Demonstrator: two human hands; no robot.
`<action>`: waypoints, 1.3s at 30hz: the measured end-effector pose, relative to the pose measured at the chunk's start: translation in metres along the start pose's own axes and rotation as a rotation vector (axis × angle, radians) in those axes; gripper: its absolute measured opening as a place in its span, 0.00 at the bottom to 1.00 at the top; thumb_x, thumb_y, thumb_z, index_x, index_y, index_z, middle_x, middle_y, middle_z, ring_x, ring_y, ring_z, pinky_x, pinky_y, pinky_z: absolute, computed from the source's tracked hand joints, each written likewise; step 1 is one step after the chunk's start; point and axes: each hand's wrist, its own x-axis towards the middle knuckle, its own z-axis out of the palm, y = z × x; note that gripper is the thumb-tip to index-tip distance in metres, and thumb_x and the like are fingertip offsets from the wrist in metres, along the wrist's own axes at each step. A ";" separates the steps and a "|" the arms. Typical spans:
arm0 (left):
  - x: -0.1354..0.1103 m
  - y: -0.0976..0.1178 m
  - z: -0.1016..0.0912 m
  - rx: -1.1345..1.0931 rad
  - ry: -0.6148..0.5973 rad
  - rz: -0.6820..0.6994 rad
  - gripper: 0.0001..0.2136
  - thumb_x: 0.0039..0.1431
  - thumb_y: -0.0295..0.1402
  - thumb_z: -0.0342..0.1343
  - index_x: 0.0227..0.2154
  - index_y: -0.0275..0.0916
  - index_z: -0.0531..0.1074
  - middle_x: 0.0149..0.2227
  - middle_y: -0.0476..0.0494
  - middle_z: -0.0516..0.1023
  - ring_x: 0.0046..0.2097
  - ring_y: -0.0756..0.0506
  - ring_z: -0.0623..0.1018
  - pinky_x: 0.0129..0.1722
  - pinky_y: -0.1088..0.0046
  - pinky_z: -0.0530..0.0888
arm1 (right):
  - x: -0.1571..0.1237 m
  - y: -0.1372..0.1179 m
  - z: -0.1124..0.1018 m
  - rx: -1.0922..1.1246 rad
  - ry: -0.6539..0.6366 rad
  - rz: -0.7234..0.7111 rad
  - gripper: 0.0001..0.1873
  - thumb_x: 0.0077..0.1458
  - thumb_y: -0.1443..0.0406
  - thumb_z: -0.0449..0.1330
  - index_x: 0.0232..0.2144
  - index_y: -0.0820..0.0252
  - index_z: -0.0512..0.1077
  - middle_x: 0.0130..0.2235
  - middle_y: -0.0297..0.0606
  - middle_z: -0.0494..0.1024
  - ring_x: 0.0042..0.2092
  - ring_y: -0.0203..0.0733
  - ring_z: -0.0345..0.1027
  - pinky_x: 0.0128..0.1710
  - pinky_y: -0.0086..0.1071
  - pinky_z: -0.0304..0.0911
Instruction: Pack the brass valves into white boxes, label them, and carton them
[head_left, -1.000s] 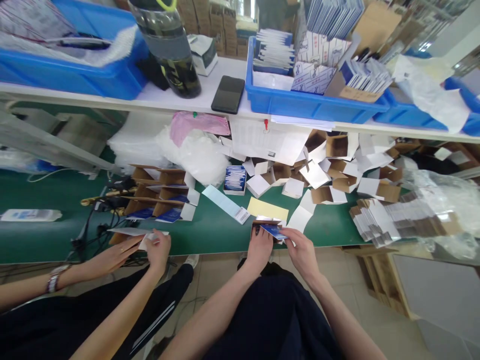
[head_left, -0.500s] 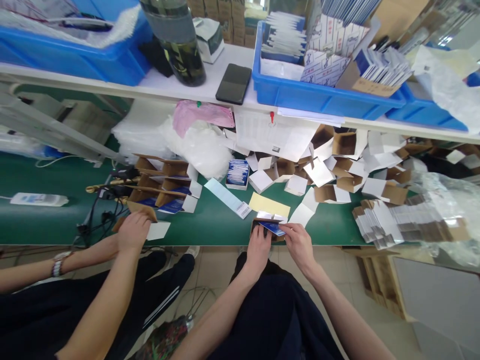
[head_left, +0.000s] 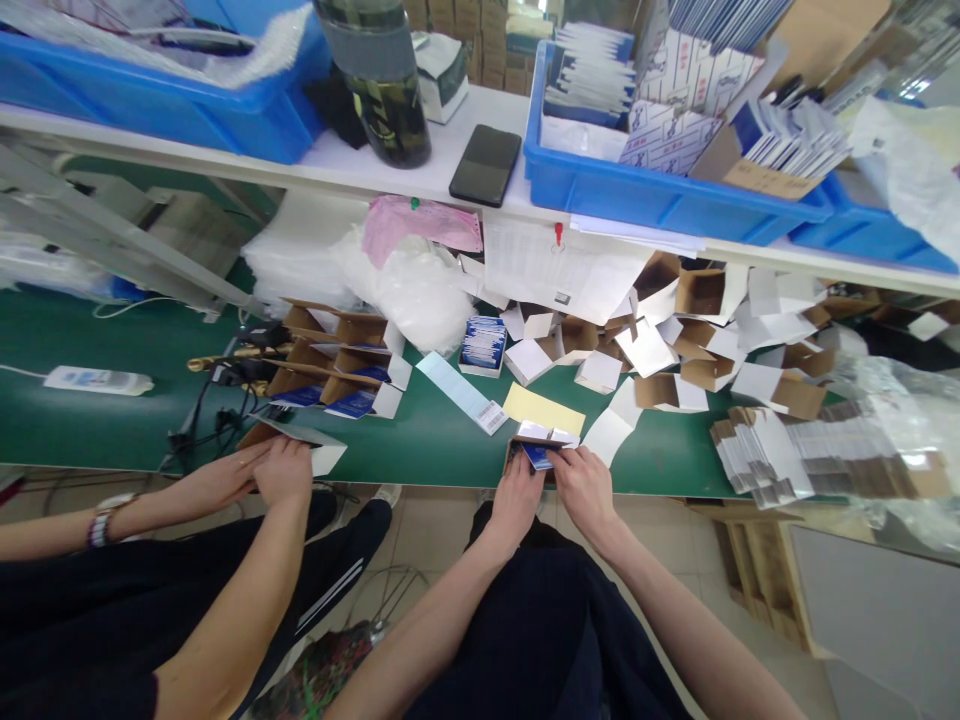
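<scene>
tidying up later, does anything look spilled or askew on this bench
Yes: the open brown-and-white cardboard boxes lie tumbled at all angles on the green table, beyond the left hand and right hand, which hold a small brown box.

The person wears dark navy trousers [head_left: 555, 640]; both forearms [head_left: 442, 620] are bare.

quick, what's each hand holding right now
Left hand: shut on the small box.
Right hand: pinching the blue packet in that box.
</scene>
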 end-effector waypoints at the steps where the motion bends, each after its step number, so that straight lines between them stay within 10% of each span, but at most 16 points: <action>1: 0.000 0.000 -0.001 -0.002 -0.006 0.000 0.23 0.66 0.24 0.53 0.63 0.38 0.64 0.57 0.31 0.72 0.58 0.37 0.74 0.56 0.57 0.76 | 0.001 -0.001 0.000 -0.015 -0.014 -0.007 0.14 0.68 0.66 0.57 0.52 0.54 0.77 0.45 0.43 0.82 0.46 0.51 0.69 0.42 0.40 0.64; 11: -0.007 -0.001 0.003 -0.035 -0.015 0.003 0.25 0.65 0.24 0.56 0.64 0.35 0.63 0.59 0.33 0.71 0.58 0.37 0.74 0.56 0.54 0.75 | 0.023 -0.017 0.022 -0.120 -0.187 -0.025 0.10 0.67 0.61 0.62 0.43 0.64 0.75 0.42 0.38 0.79 0.42 0.41 0.76 0.44 0.39 0.74; 23: -0.019 -0.003 -0.020 -0.044 0.067 0.067 0.25 0.67 0.21 0.45 0.67 0.27 0.57 0.66 0.20 0.63 0.71 0.31 0.61 0.65 0.47 0.70 | 0.029 -0.017 0.037 -0.024 -0.100 -0.026 0.09 0.67 0.62 0.62 0.41 0.63 0.76 0.41 0.38 0.80 0.40 0.40 0.76 0.43 0.39 0.75; 33: -0.003 -0.013 -0.053 -0.052 -0.039 0.239 0.22 0.69 0.25 0.47 0.64 0.33 0.65 0.52 0.33 0.78 0.55 0.39 0.77 0.65 0.54 0.67 | -0.041 0.003 0.029 0.175 0.244 0.195 0.21 0.71 0.66 0.48 0.60 0.67 0.68 0.54 0.55 0.79 0.55 0.53 0.74 0.55 0.48 0.70; 39: 0.002 -0.019 -0.057 -0.125 -0.075 0.325 0.21 0.66 0.24 0.50 0.60 0.34 0.69 0.51 0.34 0.78 0.58 0.38 0.75 0.67 0.53 0.64 | -0.044 -0.024 0.055 0.227 0.185 0.092 0.29 0.64 0.71 0.53 0.66 0.65 0.64 0.66 0.51 0.70 0.66 0.50 0.64 0.63 0.44 0.65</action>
